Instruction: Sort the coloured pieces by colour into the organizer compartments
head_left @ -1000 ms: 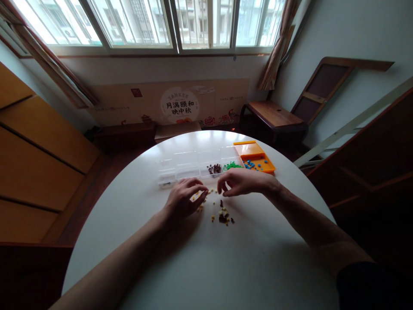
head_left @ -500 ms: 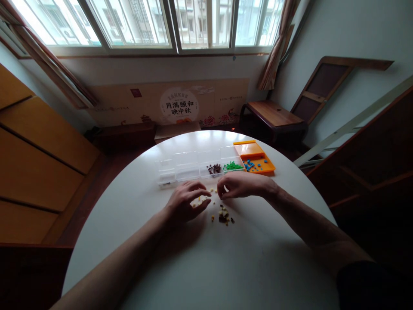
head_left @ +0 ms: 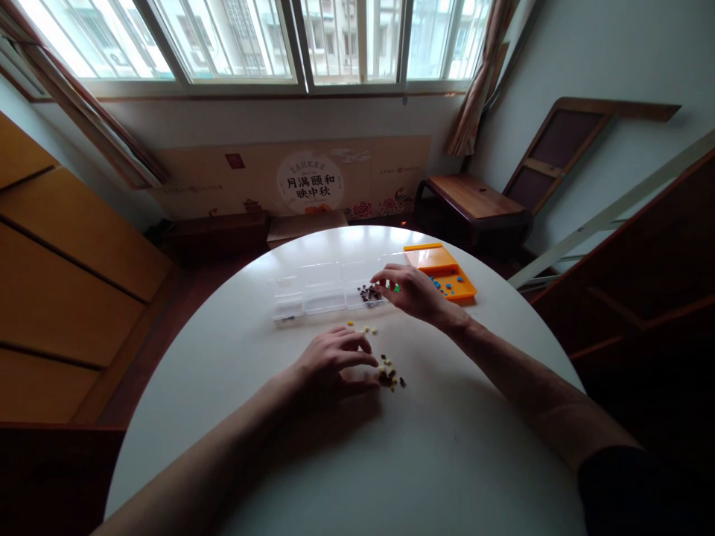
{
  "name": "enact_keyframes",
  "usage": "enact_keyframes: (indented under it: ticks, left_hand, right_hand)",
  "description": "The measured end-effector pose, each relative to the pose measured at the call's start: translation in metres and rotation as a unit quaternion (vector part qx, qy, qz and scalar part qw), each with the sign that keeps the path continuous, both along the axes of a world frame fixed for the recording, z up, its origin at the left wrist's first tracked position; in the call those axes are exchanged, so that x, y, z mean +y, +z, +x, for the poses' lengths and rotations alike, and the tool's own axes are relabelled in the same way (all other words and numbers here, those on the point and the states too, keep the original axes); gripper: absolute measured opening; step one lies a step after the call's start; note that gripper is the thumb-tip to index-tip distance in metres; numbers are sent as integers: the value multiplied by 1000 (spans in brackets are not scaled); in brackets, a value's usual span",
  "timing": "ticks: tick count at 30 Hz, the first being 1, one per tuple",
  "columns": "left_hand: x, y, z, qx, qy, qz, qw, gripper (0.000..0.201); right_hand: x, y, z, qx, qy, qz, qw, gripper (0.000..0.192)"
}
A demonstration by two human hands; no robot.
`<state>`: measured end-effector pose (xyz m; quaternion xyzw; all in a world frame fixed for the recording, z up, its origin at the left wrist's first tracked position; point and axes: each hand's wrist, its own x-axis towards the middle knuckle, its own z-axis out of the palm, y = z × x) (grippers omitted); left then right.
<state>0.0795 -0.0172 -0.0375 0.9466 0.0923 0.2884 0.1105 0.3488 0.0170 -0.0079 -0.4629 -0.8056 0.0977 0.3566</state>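
My left hand (head_left: 335, 362) rests on the table beside a small pile of cream and dark brown building bricks (head_left: 386, 377). Its thumb and fingers are apart, with the tips at the pile's left edge. My right hand (head_left: 410, 292) is over the clear compartment box (head_left: 325, 301), fingertips drawn together at the dark brown bricks (head_left: 369, 293). Whatever is between those fingertips is too small to make out. This hand hides most of the green bricks (head_left: 397, 288). Several loose yellow bricks (head_left: 366, 329) lie between the box and my left hand.
An orange tray (head_left: 466, 289) with blue bricks (head_left: 448, 286) stands at the right end of the clear box. All this is on a round white table (head_left: 447, 454). Beyond its far edge are a wooden bench (head_left: 466, 192) and a printed cardboard panel (head_left: 212, 175).
My right hand has gone from the tabletop up and away to the clear box. My left hand has shifted right and nearer, up to the brick pile, uncovering yellow bricks.
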Motion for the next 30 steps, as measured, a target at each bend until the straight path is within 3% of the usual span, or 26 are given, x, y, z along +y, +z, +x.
enact_keyframes:
  ticks: [4, 7, 11, 16, 25, 30]
  left_hand:
    - [-1, -2, 0, 25, -4, -9, 1000, 28]
    - [0, -4, 1, 29, 1, -11, 1000, 18]
    - [5, -10, 1, 7, -10, -13, 1000, 12]
    - [8, -13, 1, 2, -10, 2, 1000, 14]
    - [4, -8, 4, 11, -37, 22, 999, 15]
    - [4, -9, 3, 20, -41, 13, 999, 11]
  right_hand:
    - [-4, 5, 5, -33, 8, -29, 999, 13]
    - [-10, 17, 9, -79, 73, -90, 990, 12]
    - [-22, 35, 10, -167, 149, -217, 950, 12]
    - [-38, 50, 0, -221, 149, -306, 914, 14]
    - [-39, 46, -8, -235, 170, -329, 899, 12]
    - [-40, 40, -9, -220, 179, -311, 907, 9]
